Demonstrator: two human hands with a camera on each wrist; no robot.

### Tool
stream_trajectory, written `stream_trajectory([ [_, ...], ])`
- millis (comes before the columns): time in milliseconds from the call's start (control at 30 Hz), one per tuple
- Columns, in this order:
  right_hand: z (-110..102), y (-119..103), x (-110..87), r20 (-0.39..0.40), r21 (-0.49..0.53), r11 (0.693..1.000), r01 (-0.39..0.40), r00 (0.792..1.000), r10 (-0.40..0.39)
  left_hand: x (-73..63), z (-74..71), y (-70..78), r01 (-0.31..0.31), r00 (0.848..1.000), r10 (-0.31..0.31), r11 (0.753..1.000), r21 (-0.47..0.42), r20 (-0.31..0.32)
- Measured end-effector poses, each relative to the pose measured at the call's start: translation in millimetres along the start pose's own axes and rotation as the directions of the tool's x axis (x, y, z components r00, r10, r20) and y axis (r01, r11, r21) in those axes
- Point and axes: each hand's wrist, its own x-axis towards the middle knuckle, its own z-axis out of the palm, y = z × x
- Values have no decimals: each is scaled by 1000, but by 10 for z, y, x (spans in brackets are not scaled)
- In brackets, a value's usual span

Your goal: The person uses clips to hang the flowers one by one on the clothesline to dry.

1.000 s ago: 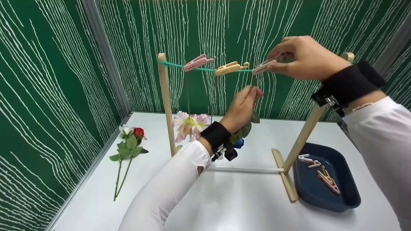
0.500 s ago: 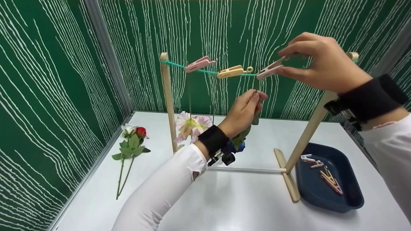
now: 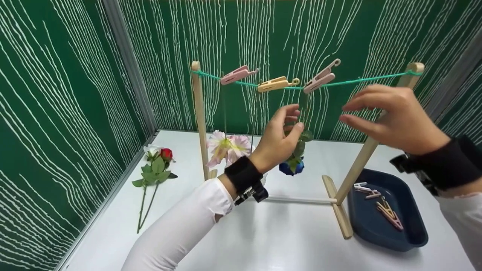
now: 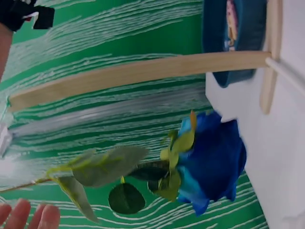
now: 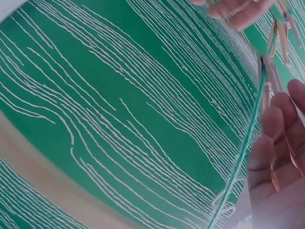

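A blue rose [image 3: 292,166] hangs head down, its stem under a pale pink clothespin [image 3: 319,82] on the green cord [image 3: 371,78]. My left hand [image 3: 278,138] is beside that stem, fingers loosely bent and thumb apart; in the left wrist view its fingertips sit just off the stem, near the leaves [image 4: 107,167]. Below and right of the clothespin, my right hand [image 3: 395,116] hovers in the air with nothing between thumb and fingers. Farther left on the cord are a yellow clothespin [image 3: 278,84] and a pink clothespin [image 3: 238,75]. A pink-white flower [image 3: 228,146] hangs below the pink one.
Wooden posts [image 3: 199,120] hold the cord, joined low by a white rod [image 3: 301,200]. A dark blue basin [image 3: 410,226] with several clothespins [image 3: 389,214] stands at right. On the table's left lie a red rose [image 3: 166,154] and a white rose [image 3: 151,151].
My right hand has let go of the pale pink clothespin and moved down and right. The left hand has released the rose stem, its fingers spreading. The blue rose now hangs from the cord.
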Motion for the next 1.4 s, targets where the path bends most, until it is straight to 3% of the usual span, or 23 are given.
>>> stream_trajectory([
  [133, 50, 20, -272, 2, 15, 999, -31, 1000, 31, -172, -34, -41, -42, 999, 43, 998, 44, -33],
  [333, 132, 50, -639, 44, 10, 994, -105, 994, 104, -490, -115, -165, -63, 998, 63, 997, 50, 6],
  [500, 163, 49, -926, 72, -18, 977, -214, 974, 214, -716, -134, -269, -128, 992, 128, 987, 96, 13],
  [667, 229, 97, -1170, 87, -17, 964, -266, 960, 267, -910, -133, -407, -207, 978, 205, 963, 174, 29],
  [767, 282, 135, -1304, 111, 4, 956, -294, 950, 292, -1026, -131, -487, -228, 974, 219, 952, 203, 64],
  [867, 325, 174, -1447, 153, 26, 935, -353, 926, 345, -1144, -132, -566, -242, 969, 223, 943, 230, 108],
  [1000, 369, 264, -1662, 245, 12, 882, -470, 857, 453, -1295, -141, -692, -224, 966, 181, 941, 254, 183],
  [1133, 381, 422, -1855, 377, -61, 809, -584, 737, 561, -1415, -155, -824, -168, 961, 98, 949, 268, 257],
  [1267, 437, 621, -2014, 471, -156, 747, -646, 617, 631, -1510, -158, -947, -117, 950, 21, 949, 294, 311],
  [1400, 560, 809, -2173, 531, -229, 710, -666, 526, 664, -1595, -139, -1040, -76, 930, -56, 937, 340, 363],
])
